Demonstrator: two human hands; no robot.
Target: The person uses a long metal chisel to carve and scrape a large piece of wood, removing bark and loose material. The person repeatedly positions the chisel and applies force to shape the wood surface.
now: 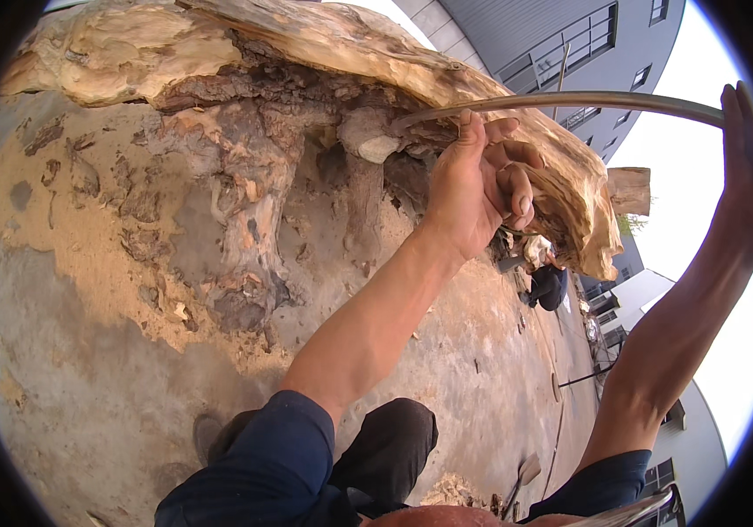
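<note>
- Bar is arching across the upper right of the frame, its inner end tapering in just beside a stub; contact there is unclear.
- Log is spanning the top, pale wood showing above, dark bark clinging beneath. Judgement: upper face is looking largely stripped; underside, unfinished.
- Left hand, centre, is standing below the bar, thumb upright and touching it, fingers spread and loosely curling, not wrapping it; forearm is slanting up from lower centre.
- Right hand, far right, is meeting the bar's outer end, fingers straightening upward, seemingly together; arm is rising steeply, nearly straight.
</note>
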